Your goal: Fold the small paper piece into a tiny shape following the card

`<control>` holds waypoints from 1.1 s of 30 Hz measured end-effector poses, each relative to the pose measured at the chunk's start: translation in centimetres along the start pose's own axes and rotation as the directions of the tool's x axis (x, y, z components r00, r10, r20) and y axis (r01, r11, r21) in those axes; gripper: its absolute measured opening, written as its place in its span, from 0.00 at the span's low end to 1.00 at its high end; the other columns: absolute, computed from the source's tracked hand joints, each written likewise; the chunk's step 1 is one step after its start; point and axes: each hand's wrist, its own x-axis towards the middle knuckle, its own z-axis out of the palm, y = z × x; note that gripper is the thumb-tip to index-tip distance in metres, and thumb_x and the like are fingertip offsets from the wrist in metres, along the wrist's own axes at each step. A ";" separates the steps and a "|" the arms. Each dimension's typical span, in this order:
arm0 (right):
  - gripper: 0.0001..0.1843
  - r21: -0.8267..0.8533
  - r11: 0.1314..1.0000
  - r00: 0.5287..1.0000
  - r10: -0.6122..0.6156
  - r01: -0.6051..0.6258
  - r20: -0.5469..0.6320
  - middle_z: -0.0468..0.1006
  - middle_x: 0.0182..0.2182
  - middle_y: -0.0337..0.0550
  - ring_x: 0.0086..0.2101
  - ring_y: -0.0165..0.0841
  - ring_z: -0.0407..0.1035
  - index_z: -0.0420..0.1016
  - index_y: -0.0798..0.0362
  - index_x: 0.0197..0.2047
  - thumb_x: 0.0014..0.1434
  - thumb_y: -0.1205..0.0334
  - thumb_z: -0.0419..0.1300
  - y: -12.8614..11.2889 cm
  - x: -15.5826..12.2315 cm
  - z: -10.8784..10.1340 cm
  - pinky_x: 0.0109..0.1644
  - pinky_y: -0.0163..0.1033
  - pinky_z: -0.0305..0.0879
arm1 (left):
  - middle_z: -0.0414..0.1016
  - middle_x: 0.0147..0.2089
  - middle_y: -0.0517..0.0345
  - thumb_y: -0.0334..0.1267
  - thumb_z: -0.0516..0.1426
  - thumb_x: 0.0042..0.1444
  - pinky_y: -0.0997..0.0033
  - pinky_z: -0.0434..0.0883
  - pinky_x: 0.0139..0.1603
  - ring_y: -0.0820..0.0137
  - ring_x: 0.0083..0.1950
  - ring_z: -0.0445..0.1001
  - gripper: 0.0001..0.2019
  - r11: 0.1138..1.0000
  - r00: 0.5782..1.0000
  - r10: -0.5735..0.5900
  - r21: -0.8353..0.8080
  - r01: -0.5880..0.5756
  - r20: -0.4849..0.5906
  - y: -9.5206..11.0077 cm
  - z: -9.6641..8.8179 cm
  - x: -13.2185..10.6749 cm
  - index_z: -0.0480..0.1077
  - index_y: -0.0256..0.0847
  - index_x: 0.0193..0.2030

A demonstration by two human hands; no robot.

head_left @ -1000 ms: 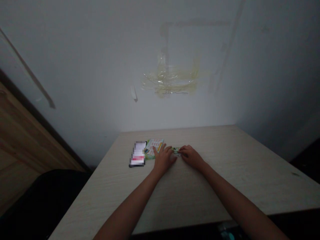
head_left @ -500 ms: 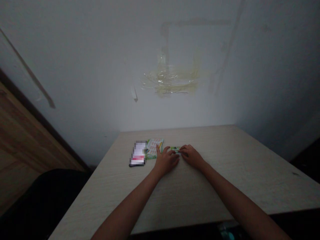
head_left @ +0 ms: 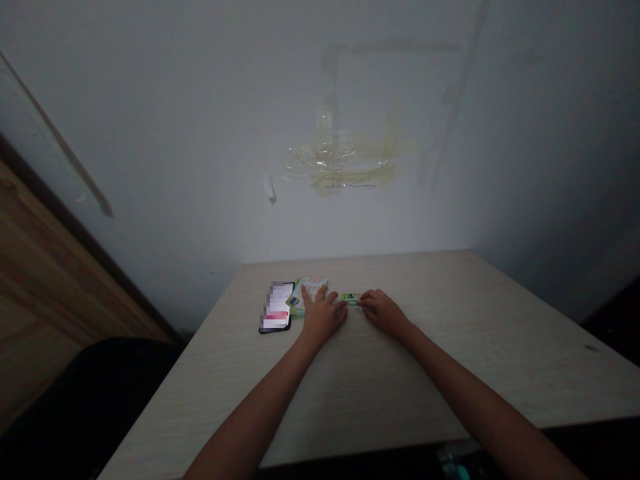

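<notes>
My left hand rests with its fingers spread over the right part of a green-and-white printed leaflet, which lies flat. Part of the leaflet is hidden beneath the hand. Just to the right is a small green printed strip, possibly folded paper; its exact kind is too small to tell. The closed fingertips of my right hand grip the strip's right end. My left hand's rightmost fingers lie close to its left end; whether they touch it I cannot tell.
A phone with a lit, pixelated screen lies left of the leaflet, on a pale wood-grain table. A wall with old tape stands at the table's back edge. A dark rounded shape and wooden panelling are at the left.
My left hand has moved left from the green strip onto the leaflet, its fingers spread. The leaflet's upper sheet looks shifted left towards the phone. My right hand has stayed in place.
</notes>
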 end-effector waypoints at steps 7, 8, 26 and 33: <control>0.14 0.009 1.000 1.000 -0.001 0.001 0.000 0.76 0.44 0.47 0.45 0.35 0.65 0.77 0.53 0.47 0.60 0.70 0.57 -0.2 0.0 -0.2 0.52 0.42 0.64 | 0.76 0.51 0.56 0.46 0.53 0.62 0.24 0.23 0.62 0.50 0.63 0.60 0.12 0.998 0.999 -0.043 0.045 0.044 -0.024 -0.5 0.1 0.2 0.76 0.57 0.47; 0.14 0.009 1.000 1.000 0.001 -0.001 0.002 0.76 0.44 0.46 0.45 0.35 0.65 0.77 0.53 0.48 0.60 0.70 0.57 -0.1 0.0 -0.2 0.52 0.42 0.64 | 0.76 0.51 0.56 0.46 0.53 0.62 0.24 0.23 0.62 0.50 0.63 0.60 0.12 0.998 0.999 -0.045 0.050 0.047 -0.028 -0.5 0.2 0.2 0.76 0.57 0.47; 0.14 0.082 0.996 0.999 0.036 -0.033 -0.037 0.78 0.43 0.46 0.44 0.36 0.67 0.79 0.51 0.46 0.59 0.70 0.57 -0.4 0.0 -0.2 0.52 0.44 0.64 | 0.76 0.52 0.57 0.43 0.54 0.62 0.24 0.25 0.63 0.55 0.63 0.62 0.11 0.999 0.998 0.032 -0.018 -0.033 -0.051 -1.1 1.5 0.1 0.75 0.54 0.47; 0.16 0.086 0.996 1.000 -0.007 0.007 -0.006 0.79 0.44 0.45 0.45 0.36 0.68 0.79 0.50 0.47 0.58 0.71 0.57 -0.7 0.0 -0.3 0.52 0.44 0.63 | 0.76 0.51 0.58 0.39 0.56 0.60 0.24 0.28 0.63 0.57 0.62 0.63 0.07 0.999 0.999 0.006 -0.043 -0.008 -0.049 -1.3 1.8 0.4 0.76 0.51 0.41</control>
